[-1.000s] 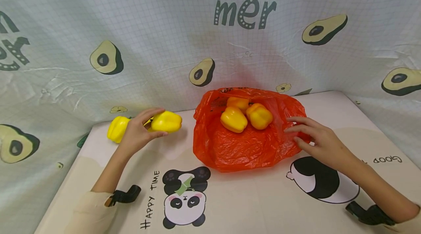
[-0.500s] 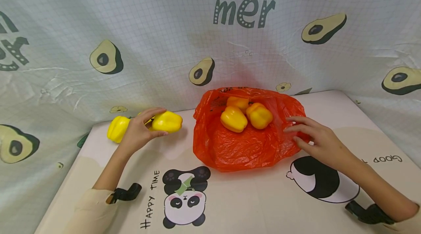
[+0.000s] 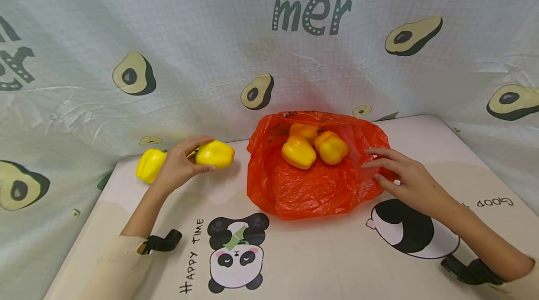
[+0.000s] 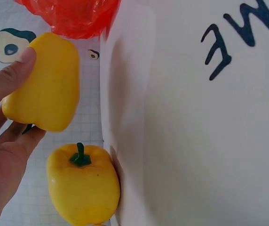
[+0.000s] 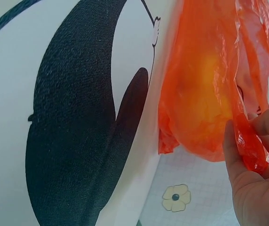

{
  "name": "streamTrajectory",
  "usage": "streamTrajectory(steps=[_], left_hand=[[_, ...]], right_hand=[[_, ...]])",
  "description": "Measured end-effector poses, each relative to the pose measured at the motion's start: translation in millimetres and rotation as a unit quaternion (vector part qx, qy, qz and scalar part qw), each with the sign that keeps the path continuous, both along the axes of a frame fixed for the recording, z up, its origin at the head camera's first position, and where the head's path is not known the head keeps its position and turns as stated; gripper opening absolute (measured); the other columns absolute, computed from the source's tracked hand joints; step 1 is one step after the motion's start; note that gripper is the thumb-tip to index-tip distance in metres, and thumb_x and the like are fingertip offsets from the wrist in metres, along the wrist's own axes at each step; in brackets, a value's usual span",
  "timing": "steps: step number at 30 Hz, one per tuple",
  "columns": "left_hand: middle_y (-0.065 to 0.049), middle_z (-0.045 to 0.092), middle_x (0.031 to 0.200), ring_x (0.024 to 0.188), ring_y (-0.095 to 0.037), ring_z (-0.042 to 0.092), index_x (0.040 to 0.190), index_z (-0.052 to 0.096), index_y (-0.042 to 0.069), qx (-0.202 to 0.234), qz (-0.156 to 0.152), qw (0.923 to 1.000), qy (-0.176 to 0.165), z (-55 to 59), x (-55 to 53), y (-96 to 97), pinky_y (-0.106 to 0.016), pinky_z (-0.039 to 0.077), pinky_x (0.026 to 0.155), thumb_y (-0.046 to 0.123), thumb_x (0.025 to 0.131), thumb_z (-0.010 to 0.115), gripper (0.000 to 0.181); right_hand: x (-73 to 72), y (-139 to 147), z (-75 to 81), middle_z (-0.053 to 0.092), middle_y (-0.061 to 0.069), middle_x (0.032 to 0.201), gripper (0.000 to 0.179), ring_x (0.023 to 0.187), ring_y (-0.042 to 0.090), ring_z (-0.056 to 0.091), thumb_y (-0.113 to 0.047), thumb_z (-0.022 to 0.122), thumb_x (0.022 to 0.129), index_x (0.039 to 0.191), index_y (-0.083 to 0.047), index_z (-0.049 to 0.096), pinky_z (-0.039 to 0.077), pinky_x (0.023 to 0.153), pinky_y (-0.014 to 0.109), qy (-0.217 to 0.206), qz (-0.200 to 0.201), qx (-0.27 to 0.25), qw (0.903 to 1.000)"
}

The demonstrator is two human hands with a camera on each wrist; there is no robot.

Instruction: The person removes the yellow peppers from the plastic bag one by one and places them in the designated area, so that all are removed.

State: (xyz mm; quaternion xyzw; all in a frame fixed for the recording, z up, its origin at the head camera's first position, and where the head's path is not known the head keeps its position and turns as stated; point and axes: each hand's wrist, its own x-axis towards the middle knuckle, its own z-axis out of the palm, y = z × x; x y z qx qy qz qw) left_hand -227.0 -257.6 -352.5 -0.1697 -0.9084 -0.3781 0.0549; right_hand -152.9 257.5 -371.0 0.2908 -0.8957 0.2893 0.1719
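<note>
At four o'clock from the centre of your head view, the red bag (image 3: 311, 192) looks like thin, crinkled, glossy plastic, partly see-through. Between eight and nine, your yellow pepper (image 3: 216, 154) is smooth and shiny. At twelve, you have a backdrop (image 3: 189, 19) like creased sheeting with a faint sheen; at six, a smooth, matt table cover (image 3: 337, 262). Your left sleeve (image 3: 115, 267), toward eight, looks like matt cloth.

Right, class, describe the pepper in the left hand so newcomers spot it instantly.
Find the red bag on the table. Left of it in the head view, the left hand grips one yellow pepper. It alone is gripped, unlike the peppers inside the bag and the loose pepper left of the hand.
</note>
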Motion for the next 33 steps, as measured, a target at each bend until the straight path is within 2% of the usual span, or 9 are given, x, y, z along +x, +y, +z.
streamTrajectory(steps=[4,17,24,33], left_hand=[[-0.012,0.054,0.146,0.133,-0.034,0.051,0.141,0.059,0.008,-0.001,-0.008,0.9999,-0.009,-0.2,-3.5,-1.2,-0.050,0.047,0.106,0.008,0.079,0.087,0.068],[-0.012,0.055,0.145,0.132,-0.034,0.051,0.142,0.059,0.010,-0.021,-0.022,0.9994,-0.019,-2.3,-14.6,1.0,-0.053,0.045,0.108,0.011,0.080,0.088,0.068],[-0.012,0.056,0.145,0.132,-0.035,0.051,0.142,0.059,0.010,-0.036,-0.026,0.9988,-0.023,-2.6,-18.8,1.9,-0.054,0.044,0.110,0.012,0.080,0.088,0.068],[-0.012,0.055,0.146,0.134,-0.035,0.050,0.142,0.059,0.010,-0.036,-0.032,0.9981,-0.038,-4.5,-23.7,1.8,-0.054,0.041,0.112,0.011,0.080,0.087,0.068]], right_hand=[[-0.5,0.4,1.4,0.060,0.009,0.135,0.038,0.103,0.009,0.057,0.006,0.075,0.083,0.113,-0.017,0.074,0.054,0.063,0.017,0.000,0.001,0.000,1.0000],[0.5,1.2,1.8,0.060,0.009,0.136,0.038,0.107,0.024,0.060,0.005,0.075,0.084,0.113,-0.019,0.074,0.055,0.064,0.018,-0.015,-0.009,0.004,0.9998],[0.4,1.1,0.3,0.061,0.008,0.134,0.039,0.103,0.015,0.058,0.007,0.074,0.083,0.112,-0.019,0.074,0.053,0.062,0.017,-0.003,-0.008,0.004,1.0000],[-0.4,2.1,-0.6,0.061,0.008,0.134,0.040,0.102,0.012,0.058,0.007,0.074,0.082,0.112,-0.019,0.074,0.054,0.062,0.017,-0.002,-0.009,0.007,0.9999]])
